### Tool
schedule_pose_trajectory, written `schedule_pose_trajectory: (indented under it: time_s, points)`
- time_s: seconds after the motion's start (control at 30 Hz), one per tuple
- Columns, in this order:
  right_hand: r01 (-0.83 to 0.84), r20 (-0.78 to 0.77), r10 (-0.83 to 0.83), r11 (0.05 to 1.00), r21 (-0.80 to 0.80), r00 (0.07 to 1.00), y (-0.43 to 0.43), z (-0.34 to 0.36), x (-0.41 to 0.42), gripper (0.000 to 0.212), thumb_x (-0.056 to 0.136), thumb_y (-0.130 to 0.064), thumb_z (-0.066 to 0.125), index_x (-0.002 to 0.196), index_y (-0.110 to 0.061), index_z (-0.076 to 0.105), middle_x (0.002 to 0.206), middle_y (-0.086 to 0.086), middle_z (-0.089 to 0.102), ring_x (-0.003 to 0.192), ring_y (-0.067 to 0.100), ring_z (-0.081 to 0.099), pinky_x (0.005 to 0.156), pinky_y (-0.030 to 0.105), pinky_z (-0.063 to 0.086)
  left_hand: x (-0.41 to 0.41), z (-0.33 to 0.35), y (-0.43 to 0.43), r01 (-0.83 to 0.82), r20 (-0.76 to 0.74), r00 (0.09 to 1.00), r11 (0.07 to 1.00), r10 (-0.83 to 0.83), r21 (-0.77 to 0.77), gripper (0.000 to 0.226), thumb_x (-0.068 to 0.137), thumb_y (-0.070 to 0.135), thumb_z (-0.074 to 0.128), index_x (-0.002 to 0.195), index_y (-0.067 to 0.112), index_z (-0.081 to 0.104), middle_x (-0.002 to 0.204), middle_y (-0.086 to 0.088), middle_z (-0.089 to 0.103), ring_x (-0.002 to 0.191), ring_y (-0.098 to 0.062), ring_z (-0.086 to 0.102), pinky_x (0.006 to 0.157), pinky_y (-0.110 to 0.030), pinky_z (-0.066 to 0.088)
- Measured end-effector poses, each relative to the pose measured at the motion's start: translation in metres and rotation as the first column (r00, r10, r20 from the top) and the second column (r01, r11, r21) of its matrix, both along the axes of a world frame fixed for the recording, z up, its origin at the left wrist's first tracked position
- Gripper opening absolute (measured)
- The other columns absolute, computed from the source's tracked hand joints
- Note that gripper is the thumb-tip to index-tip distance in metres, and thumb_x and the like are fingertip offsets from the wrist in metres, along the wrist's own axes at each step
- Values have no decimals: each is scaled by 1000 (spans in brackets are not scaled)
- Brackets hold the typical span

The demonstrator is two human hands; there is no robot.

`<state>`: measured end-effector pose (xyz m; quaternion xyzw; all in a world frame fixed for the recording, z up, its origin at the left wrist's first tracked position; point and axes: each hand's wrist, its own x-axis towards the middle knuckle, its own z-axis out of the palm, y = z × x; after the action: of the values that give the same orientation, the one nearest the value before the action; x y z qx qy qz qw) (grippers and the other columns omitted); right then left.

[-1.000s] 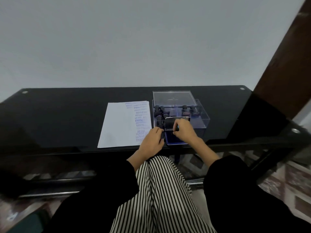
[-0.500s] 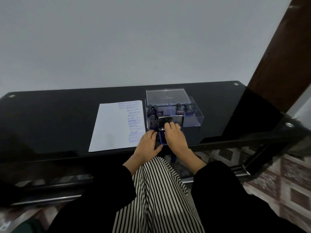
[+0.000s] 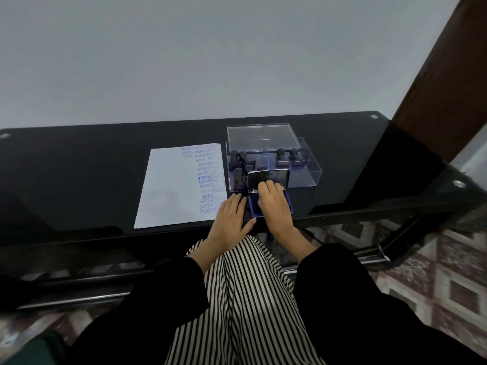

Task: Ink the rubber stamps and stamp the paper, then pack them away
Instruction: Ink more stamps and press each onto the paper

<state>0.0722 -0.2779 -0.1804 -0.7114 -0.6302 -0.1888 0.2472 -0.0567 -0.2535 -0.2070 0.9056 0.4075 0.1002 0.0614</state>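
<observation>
Closing the ink pad (image 3: 271,204) at the glass table's (image 3: 79,180) near edge: my right hand (image 3: 272,204) presses fingertips on its stiff, light hinged lid (image 3: 267,179); my left hand (image 3: 229,219), flat and empty, steadies alongside.

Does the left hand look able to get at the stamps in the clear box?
Probably yes: the left hand lies flat beside the open-topped clear box, empty, with the stamps just beyond its fingertips.
</observation>
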Motion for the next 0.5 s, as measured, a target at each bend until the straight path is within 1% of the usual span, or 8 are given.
schedule_pose_trajectory:
  time_s: [0.07, 0.13, 0.17, 0.23, 0.3, 0.4, 0.5]
  points:
    - [0, -14, 1, 1000, 16, 1000, 0, -2, 1, 38, 50, 12, 72, 72, -11, 51, 68, 4, 56, 58, 18, 52, 64, 27, 34, 0, 1, -1, -1, -1, 1000, 1000, 1, 7, 65, 98, 46, 29, 147, 4, 17, 155, -12, 17, 145, -23, 12, 120, -33, 7]
    - [-15, -27, 16, 1000, 23, 1000, 2, -3, 2, 39, 48, 14, 72, 72, -10, 52, 68, 5, 56, 57, 19, 51, 56, 22, 38, 0, 1, -1, -2, -6, 1000, 1000, 2, 7, 65, 98, 46, 29, 148, 5, 16, 156, -12, 16, 145, -23, 11, 120, -33, 6]
    - [-20, -32, 21, 1000, 23, 999, 4, -3, 2, 39, 47, 14, 72, 71, -9, 53, 67, 5, 56, 56, 20, 52, 52, 24, 41, 0, 1, -1, -1, -10, 1000, 1000, 1, 3, 66, 98, 46, 28, 148, 5, 16, 156, -12, 15, 145, -23, 10, 120, -33, 6]
    - [-28, -56, 29, 999, 20, 998, 7, -2, 3, 39, 46, 16, 73, 70, -8, 53, 66, 7, 56, 56, 21, 53, 48, 26, 45, 0, 0, 0, 1, -19, 1000, 1000, -1, 0, 70, 96, 52, 21, 148, 5, 15, 156, -12, 16, 145, -23, 10, 119, -33, 5]
    - [-28, -68, 30, 999, 26, 997, 10, -2, 3, 39, 46, 16, 74, 69, -8, 53, 65, 7, 56, 55, 21, 53, 47, 26, 45, 0, -1, 0, 0, -30, 1000, 1000, 0, 5, 79, 89, 58, 10, 148, 5, 16, 155, -11, 17, 145, -23, 11, 119, -33, 5]
    - [-37, -56, 39, 998, 44, 998, 8, -2, 3, 41, 44, 16, 73, 68, -9, 52, 65, 6, 55, 55, 20, 52, 47, 24, 43, -1, -3, 0, -5, -16, 1000, 1000, 5, 3, 80, 87, 56, 9, 148, 5, 17, 155, -12, 17, 145, -23, 11, 120, -34, 6]
    - [-34, -23, 36, 996, 82, 999, 4, -4, 3, 40, 45, 15, 72, 70, -9, 53, 66, 4, 55, 56, 18, 51, 49, 24, 44, -1, -1, -1, -2, -33, 999, 1000, 2, -2, 91, 79, 61, -5, 148, 5, 16, 156, -11, 17, 145, -23, 11, 120, -34, 6]
